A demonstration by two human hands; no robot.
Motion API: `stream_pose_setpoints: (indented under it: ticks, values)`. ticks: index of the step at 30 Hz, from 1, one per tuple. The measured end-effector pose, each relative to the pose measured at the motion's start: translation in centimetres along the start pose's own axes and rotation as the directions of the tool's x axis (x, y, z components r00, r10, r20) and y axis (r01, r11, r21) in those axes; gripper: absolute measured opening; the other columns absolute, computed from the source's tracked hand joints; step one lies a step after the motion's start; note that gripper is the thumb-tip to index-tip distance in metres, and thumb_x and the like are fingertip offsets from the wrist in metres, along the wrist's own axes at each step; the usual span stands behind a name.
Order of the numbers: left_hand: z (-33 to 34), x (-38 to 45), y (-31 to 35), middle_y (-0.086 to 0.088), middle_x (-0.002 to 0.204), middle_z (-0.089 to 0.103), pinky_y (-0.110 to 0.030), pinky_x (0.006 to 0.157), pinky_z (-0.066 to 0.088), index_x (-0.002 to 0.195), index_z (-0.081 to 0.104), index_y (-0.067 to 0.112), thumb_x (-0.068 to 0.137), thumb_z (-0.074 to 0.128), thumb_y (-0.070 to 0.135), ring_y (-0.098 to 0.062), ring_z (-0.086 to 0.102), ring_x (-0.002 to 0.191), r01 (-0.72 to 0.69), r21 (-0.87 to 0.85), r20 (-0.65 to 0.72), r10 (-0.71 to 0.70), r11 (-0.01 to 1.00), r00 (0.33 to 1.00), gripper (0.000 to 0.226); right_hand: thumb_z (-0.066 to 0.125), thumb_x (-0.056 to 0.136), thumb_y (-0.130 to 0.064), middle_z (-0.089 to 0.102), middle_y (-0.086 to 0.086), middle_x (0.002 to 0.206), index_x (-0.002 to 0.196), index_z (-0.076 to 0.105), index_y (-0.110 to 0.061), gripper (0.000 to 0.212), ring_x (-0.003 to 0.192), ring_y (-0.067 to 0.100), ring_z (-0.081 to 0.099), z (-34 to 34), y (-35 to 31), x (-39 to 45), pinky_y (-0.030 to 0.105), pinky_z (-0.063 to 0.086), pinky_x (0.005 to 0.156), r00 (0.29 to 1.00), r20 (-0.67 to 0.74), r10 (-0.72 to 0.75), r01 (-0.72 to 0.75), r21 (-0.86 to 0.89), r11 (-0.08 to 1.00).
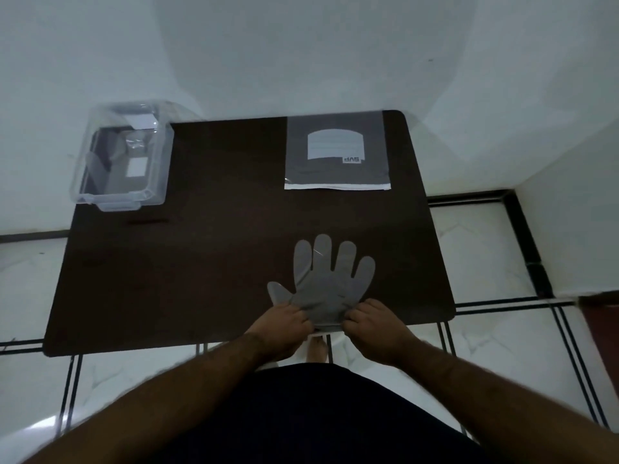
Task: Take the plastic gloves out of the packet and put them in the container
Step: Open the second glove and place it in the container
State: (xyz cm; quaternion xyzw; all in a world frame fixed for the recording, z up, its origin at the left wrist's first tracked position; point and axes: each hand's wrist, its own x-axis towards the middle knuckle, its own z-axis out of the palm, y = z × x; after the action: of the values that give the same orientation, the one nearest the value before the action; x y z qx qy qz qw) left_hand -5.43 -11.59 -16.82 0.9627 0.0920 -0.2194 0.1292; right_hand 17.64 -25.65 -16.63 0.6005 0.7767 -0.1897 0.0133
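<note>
A translucent grey plastic glove (326,279) lies flat near the front edge of the dark table (207,256), fingers pointing away from me. My left hand (283,326) pinches the cuff on its left side and my right hand (375,324) pinches it on the right. The glove packet (336,152), a flat grey bag with a white label, lies at the table's far right. A clear plastic container (122,162) stands at the far left corner, partly over the table's edge; something clear seems to lie inside it.
White walls stand behind the table. Pale floor tiles with dark borders surround it, and my feet show below the front edge. A small dark strip (147,222) lies on the table in front of the container.
</note>
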Motion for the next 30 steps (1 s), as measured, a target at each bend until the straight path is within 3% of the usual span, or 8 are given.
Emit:
stream_pose_setpoints:
  ticks: [5, 10, 13, 15, 18, 21, 24, 30]
  values:
    - [-1.2, -1.3, -0.3, 0.001, 0.116, 0.073, -0.038, 0.106, 0.051, 0.113, 0.073, 0.023, 0.108, 0.053, 0.031, -0.016, 0.066, 0.111, 0.092, -0.172, -0.108, -0.111, 0.981, 0.988, 0.022, 0.050, 0.108, -0.034, 0.070, -0.001, 0.121, 0.119, 0.069, -0.024, 0.023, 0.113, 0.017, 0.062, -2.3, -0.2, 1.4, 0.038, 0.047, 0.111, 0.994, 0.084, 0.070, -0.084, 0.169, 0.982]
    - [-5.5, -2.3, -3.0, 0.016, 0.103, 0.062, -0.031, 0.090, 0.051, 0.100, 0.063, 0.039, 0.102, 0.062, 0.038, -0.003, 0.058, 0.096, 0.235, -0.554, -0.201, -0.402, 0.799, 0.893, 0.002, 0.051, 0.110, -0.034, 0.064, -0.004, 0.105, 0.107, 0.063, -0.025, 0.014, 0.095, 0.011, 0.058, -7.8, -0.3, 5.1, 0.036, 0.053, 0.088, 0.986, 0.027, 0.167, -0.164, 0.383, 0.909]
    - [-8.0, -2.7, -4.9, 0.019, 0.118, 0.064, -0.027, 0.090, 0.058, 0.121, 0.060, 0.044, 0.086, 0.077, 0.061, 0.000, 0.065, 0.108, 0.244, -0.755, -0.103, -0.478, 0.609, 0.873, 0.042, 0.055, 0.109, -0.031, 0.059, -0.011, 0.102, 0.104, 0.059, -0.033, 0.007, 0.090, 0.002, 0.057, -12.1, -0.4, 8.1, 0.026, 0.049, 0.080, 0.985, -0.032, 0.168, -0.134, 0.466, 0.875]
    - [-9.7, -2.5, -5.6, 0.018, 0.128, 0.064, -0.029, 0.094, 0.059, 0.139, 0.056, 0.038, 0.076, 0.081, 0.069, -0.003, 0.065, 0.114, 0.231, -0.777, -0.083, -0.460, 0.586, 0.884, 0.074, 0.056, 0.108, -0.029, 0.061, -0.011, 0.102, 0.105, 0.058, -0.032, 0.005, 0.092, 0.004, 0.059, -14.5, -0.5, 9.9, 0.029, 0.052, 0.080, 0.983, -0.094, 0.161, -0.093, 0.498, 0.862]
    - [-11.8, -2.0, -6.0, 0.015, 0.124, 0.065, -0.025, 0.091, 0.059, 0.142, 0.054, 0.032, 0.081, 0.089, 0.045, -0.004, 0.068, 0.110, 0.148, -0.817, -0.190, -0.504, 0.557, 0.842, 0.072, 0.059, 0.106, -0.022, 0.064, -0.007, 0.096, 0.104, 0.060, -0.024, 0.003, 0.090, 0.010, 0.061, -17.7, -0.5, 12.1, 0.037, 0.054, 0.080, 0.979, -0.168, 0.116, -0.014, 0.511, 0.859]
    - [-13.8, -2.1, -7.3, 0.015, 0.113, 0.068, -0.010, 0.079, 0.054, 0.129, 0.061, 0.029, 0.088, 0.088, 0.020, 0.004, 0.069, 0.100, 0.048, -0.875, -0.314, -0.639, 0.482, 0.703, 0.050, 0.060, 0.106, -0.020, 0.065, -0.008, 0.097, 0.105, 0.060, -0.024, 0.004, 0.090, 0.009, 0.061, -20.7, -0.4, 14.0, 0.034, 0.054, 0.079, 0.969, -0.237, 0.069, 0.052, 0.468, 0.882]
    - [-15.6, -3.5, -10.0, 0.004, 0.109, 0.074, -0.021, 0.080, 0.061, 0.118, 0.070, 0.022, 0.091, 0.084, 0.011, -0.006, 0.074, 0.099, -0.057, -0.931, -0.310, -0.699, 0.360, 0.645, 0.032, 0.058, 0.107, -0.020, 0.064, -0.010, 0.097, 0.108, 0.060, -0.027, 0.007, 0.091, 0.005, 0.062, -23.3, -0.4, 16.1, 0.031, 0.057, 0.077, 0.957, -0.284, 0.059, 0.083, 0.462, 0.883]
    - [-18.8, -8.2, -17.1, -0.005, 0.102, 0.081, -0.025, 0.079, 0.062, 0.113, 0.076, 0.008, 0.093, 0.080, 0.001, -0.015, 0.078, 0.095, -0.172, -0.934, -0.351, -0.722, 0.312, 0.596, 0.021, 0.059, 0.107, -0.012, 0.064, -0.014, 0.100, 0.117, 0.065, -0.020, 0.014, 0.093, 0.003, 0.063, -27.2, -0.9, 21.7, 0.020, 0.051, 0.077, 0.932, -0.355, 0.080, 0.117, 0.502, 0.857]
